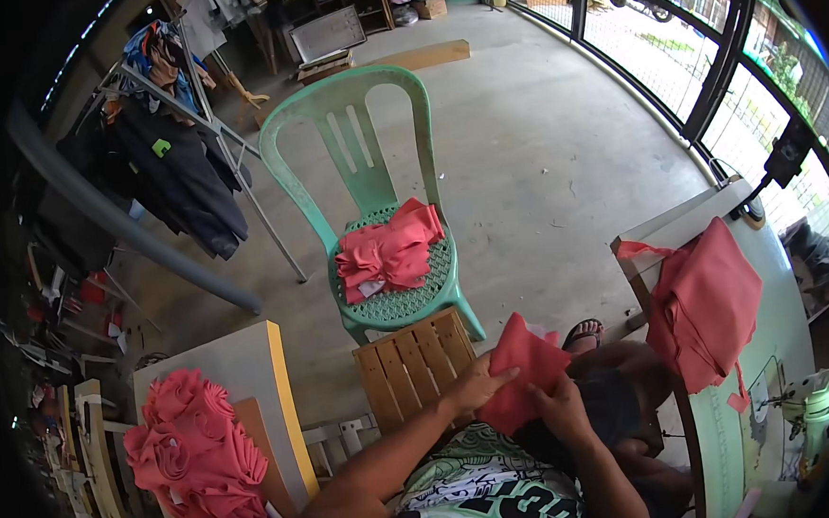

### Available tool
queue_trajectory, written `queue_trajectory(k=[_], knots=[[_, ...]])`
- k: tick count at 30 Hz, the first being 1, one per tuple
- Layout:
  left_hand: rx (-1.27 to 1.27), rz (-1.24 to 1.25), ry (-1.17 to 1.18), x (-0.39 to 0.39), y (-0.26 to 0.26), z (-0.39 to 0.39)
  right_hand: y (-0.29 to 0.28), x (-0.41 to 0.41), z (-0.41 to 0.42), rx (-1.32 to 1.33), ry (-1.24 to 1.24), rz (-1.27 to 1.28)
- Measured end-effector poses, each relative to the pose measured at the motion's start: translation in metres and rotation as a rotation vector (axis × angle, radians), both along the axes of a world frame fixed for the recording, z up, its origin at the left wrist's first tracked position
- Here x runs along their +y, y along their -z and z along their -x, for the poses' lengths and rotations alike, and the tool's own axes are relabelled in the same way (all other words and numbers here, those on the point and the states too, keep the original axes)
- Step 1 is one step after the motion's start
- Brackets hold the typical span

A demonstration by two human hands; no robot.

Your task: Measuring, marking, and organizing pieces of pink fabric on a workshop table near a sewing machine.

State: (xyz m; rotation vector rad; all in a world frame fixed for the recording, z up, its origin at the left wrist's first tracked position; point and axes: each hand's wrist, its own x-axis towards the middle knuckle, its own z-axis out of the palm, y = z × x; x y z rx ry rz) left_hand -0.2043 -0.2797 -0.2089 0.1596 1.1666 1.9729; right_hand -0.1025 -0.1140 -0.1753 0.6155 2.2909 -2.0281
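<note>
Over my lap I hold a coral-red piece of fabric [517, 367] in both hands. My left hand [480, 385] grips its left side, with the thumb lying across the cloth. On the opposite edge, my right hand [560, 407] pinches the fabric near its lower corner. A small whitish patch shows at the cloth's upper right. Beyond my hands, a bundle of the same coral fabric [389, 250] lies on the seat of a green plastic chair [407, 306]. More folded coral fabric [709, 305] hangs over the edge of the sewing table [778, 265] to my right.
A slatted wooden stool [413, 359] stands between me and the chair. At left, rolled coral fabric pieces [198, 450] are heaped on a table [228, 356]. A sewing machine [811, 402] sits at far right. Dark garments [174, 167] hang from a metal rack [225, 132].
</note>
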Motion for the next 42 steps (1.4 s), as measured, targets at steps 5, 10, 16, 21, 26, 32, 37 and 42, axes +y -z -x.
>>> queue_trajectory(k=[5,10,16,21,26,32,37,42], knots=[[0.195,0.193,0.242,-0.061,0.029,0.065,-0.002,0.000,-0.006,-0.067,-0.061,0.009],[0.212,0.391,0.469,-0.124,0.061,0.105,-0.034,0.013,-0.035,-0.077,0.043,0.224],[0.096,0.608,0.681,-0.149,0.080,0.128,-0.050,0.027,-0.089,-0.133,0.355,0.381],[0.397,0.896,0.611,-0.135,0.139,0.146,-0.047,0.041,-0.122,-0.171,0.393,0.352],[0.534,1.021,0.637,-0.167,0.145,0.156,-0.087,0.067,-0.112,-0.029,0.371,0.237],[1.028,1.186,0.335,-0.055,0.072,0.144,-0.140,0.156,-0.129,0.141,0.757,-0.075],[0.958,0.464,0.090,0.107,-0.102,0.099,-0.143,0.229,-0.109,0.167,0.958,-0.222],[1.251,0.218,0.175,0.258,-0.171,0.069,-0.130,0.263,-0.082,-0.059,0.829,-0.361]])
